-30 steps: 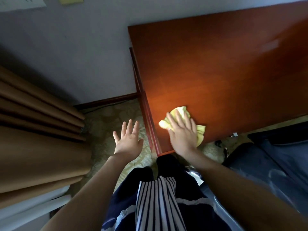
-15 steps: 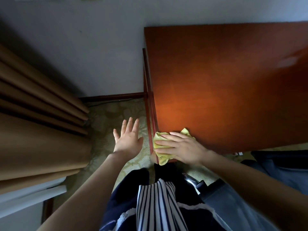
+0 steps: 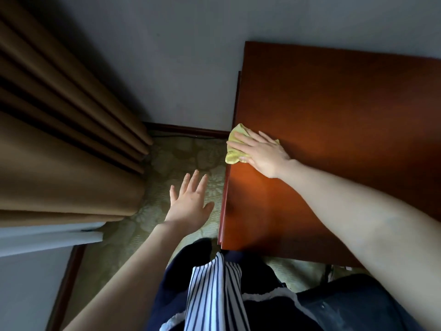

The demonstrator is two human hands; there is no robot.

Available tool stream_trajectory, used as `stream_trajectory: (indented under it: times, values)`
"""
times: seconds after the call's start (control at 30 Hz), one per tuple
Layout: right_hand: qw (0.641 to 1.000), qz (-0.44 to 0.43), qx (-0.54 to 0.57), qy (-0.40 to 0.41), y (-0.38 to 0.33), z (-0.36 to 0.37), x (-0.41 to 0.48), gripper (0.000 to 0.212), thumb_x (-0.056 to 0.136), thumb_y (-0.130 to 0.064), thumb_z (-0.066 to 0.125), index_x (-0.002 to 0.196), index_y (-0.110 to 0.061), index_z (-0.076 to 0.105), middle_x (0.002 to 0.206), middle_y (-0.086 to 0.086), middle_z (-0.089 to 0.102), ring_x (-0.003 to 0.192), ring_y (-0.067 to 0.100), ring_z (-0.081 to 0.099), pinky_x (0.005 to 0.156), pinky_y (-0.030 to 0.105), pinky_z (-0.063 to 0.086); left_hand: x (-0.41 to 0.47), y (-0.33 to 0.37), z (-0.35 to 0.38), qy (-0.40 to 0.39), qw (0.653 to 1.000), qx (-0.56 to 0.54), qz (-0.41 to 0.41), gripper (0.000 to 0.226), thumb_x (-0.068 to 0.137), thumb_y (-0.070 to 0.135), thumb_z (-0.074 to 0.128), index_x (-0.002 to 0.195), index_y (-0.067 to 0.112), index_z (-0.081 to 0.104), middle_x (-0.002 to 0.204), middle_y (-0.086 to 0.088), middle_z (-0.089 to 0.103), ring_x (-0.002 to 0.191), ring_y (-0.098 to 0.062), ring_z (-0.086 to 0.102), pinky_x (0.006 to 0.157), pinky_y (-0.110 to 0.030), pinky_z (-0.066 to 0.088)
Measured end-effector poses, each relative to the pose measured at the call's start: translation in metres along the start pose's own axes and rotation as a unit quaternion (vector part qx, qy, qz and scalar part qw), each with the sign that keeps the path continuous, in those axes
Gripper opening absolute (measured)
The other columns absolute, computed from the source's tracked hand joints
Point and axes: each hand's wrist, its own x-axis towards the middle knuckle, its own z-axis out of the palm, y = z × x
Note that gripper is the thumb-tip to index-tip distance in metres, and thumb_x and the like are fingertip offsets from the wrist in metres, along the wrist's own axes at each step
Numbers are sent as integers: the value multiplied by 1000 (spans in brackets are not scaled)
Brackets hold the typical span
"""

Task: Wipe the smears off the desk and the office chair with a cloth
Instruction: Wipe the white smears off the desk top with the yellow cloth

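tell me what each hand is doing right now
Left hand: open, fingers spread, holding nothing.
Right hand: open, flat fingers pressing the yellow cloth onto the desk.

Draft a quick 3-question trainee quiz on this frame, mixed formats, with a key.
1. True or false: the left hand rests on the desk.
2. Where on the desk does the yellow cloth lie? A) at its left edge B) in the middle C) at the far right corner
3. Fill in: the right hand presses the cloth with its fingers ___ (straight / curled).

Key: 1 false, it hovers over the carpet beside the desk; 2 A; 3 straight.
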Motion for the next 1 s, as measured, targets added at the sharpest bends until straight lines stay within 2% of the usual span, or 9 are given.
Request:
stream_trajectory:
  times: [0.17,0.33,0.43,0.53,0.63,0.73,0.8,0.87,1.0]
  values:
    - [994,95,23,43,-35,18,-15,52,102,-40,28,149,-43,7,159,-13,2,146,15,-3,118,37,-1,7,20,2,17,999,-30,5,72,97,37,47,153,23,3,160,3,-12,146,-16,-14,115,-51,-5]
    - [997,53,34,32,-60,48,-82,47,99,-42,31,146,-40,28,158,-12,12,146,17,4,117,38,1,16,36,2,37,999,-23,18,67,98,34,44,153,20,7,161,0,-8,146,-17,-12,115,-51,-2]
    - [999,42,18,7,-68,62,-131,48,96,-47,25,143,-42,33,154,-13,25,144,16,18,115,38,14,18,50,7,24,998,-7,54,72,95,34,47,153,22,6,160,1,-12,146,-19,-16,115,-51,-5]
    - [996,82,19,-3,-62,72,-188,50,94,-50,25,142,-41,37,151,-13,32,140,16,30,114,37,26,18,74,22,-12,993,44,106,84,91,49,50,153,23,-1,158,0,-21,143,-22,-24,114,-51,-8]
    - [991,120,52,-20,-43,84,-237,52,95,-49,21,147,-40,22,156,-14,12,145,16,11,118,38,6,19,93,37,-42,983,120,133,109,79,73,48,150,22,-16,155,-6,-30,140,-27,-31,113,-53,-10]
    - [977,203,62,-2,-17,97,-278,56,100,-41,30,144,-47,-4,153,-20,-10,145,12,-7,115,35,-11,20,105,47,-83,969,188,140,128,65,85,49,147,19,-24,152,-11,-35,139,-32,-31,113,-54,-9]
    - [964,258,68,11,1,100,-303,57,101,-41,29,139,-50,-12,151,-20,-13,143,8,-13,114,33,-12,22,107,51,-91,960,225,138,135,60,88,50,145,17,-29,149,-15,-38,139,-35,-31,113,-54,-8]
    - [950,298,91,25,19,99,-321,53,101,-42,26,139,-51,-10,151,-20,-10,139,4,-16,113,31,-12,23,105,52,-84,952,262,137,138,59,90,48,142,15,-33,148,-17,-39,139,-37,-29,114,-55,-6]
    - [908,392,135,60,58,103,-348,49,101,-42,26,142,-48,2,156,-15,3,145,12,-2,115,37,-5,23,105,54,-69,936,312,145,136,59,92,40,140,15,-35,149,-18,-36,141,-38,-25,113,-56,-4]
